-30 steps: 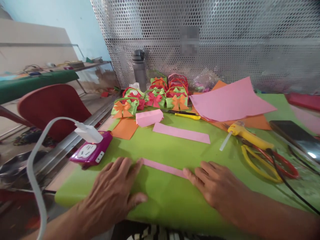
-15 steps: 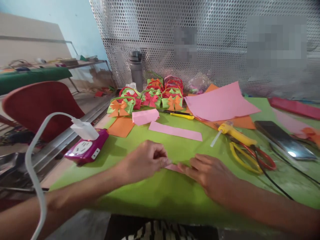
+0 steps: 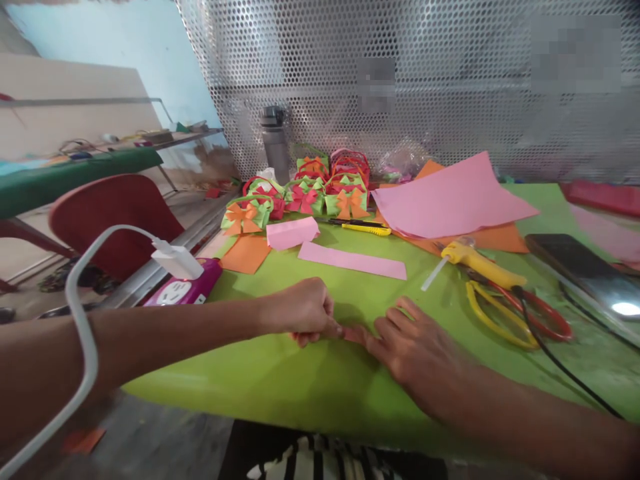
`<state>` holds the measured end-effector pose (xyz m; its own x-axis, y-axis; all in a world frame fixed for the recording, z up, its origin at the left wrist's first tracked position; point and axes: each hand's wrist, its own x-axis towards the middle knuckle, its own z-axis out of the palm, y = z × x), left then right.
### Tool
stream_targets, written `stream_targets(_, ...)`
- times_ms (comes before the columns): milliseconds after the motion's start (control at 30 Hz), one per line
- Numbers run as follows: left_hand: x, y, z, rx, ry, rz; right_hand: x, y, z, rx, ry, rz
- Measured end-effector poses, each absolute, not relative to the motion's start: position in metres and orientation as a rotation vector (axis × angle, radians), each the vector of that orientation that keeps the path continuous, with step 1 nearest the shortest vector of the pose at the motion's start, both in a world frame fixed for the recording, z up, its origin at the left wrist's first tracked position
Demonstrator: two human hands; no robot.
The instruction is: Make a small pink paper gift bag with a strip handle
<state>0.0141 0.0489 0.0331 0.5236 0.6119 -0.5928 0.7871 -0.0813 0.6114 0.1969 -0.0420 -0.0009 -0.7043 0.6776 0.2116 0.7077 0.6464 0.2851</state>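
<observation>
My left hand [image 3: 307, 310] is closed, its thumb pressed down at the left end of a small pink paper strip [image 3: 354, 335] lying on the green table surface. From the other side, my right hand [image 3: 413, 343] holds the strip's right end under its thumb and forefinger, the other fingers bent. Only a short piece of the strip shows between the two hands. Just beyond them lies a longer flat pink paper strip [image 3: 353, 260], and behind that stands a folded pink paper piece [image 3: 293, 233].
Small paper bags [image 3: 303, 197] with bows stand at the back near a grey bottle [image 3: 275, 147]. A yellow cutter [image 3: 367, 229] lies before pink sheets [image 3: 450, 200]. At right are a glue gun [image 3: 483, 265], scissors [image 3: 500, 323] and a phone [image 3: 575, 267]; a purple power adapter [image 3: 185, 283] is at left.
My left hand has turned over from a raised pinch into a closed fist, its thumb pressing on the strip. My right hand stays at the strip's right end. The view has shifted slightly.
</observation>
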Motion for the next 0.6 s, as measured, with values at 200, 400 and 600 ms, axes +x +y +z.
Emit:
stream_targets(200, 0.007, 0.051, 0.034, 1.750, 1.217, -0.274, 0.195, -0.042, 0.001, -1.125, -2.751, -0.560)
stream_targets(400, -0.018, 0.056, 0.034, 1.670, 1.307, -0.251, 0.198, -0.040, -0.003, -1.092, -2.719, -0.533)
stream_targets(600, -0.044, 0.061, 0.038, 1.614, 1.387, -0.197, 0.200, -0.039, -0.004, -1.060, -2.719, -0.537)
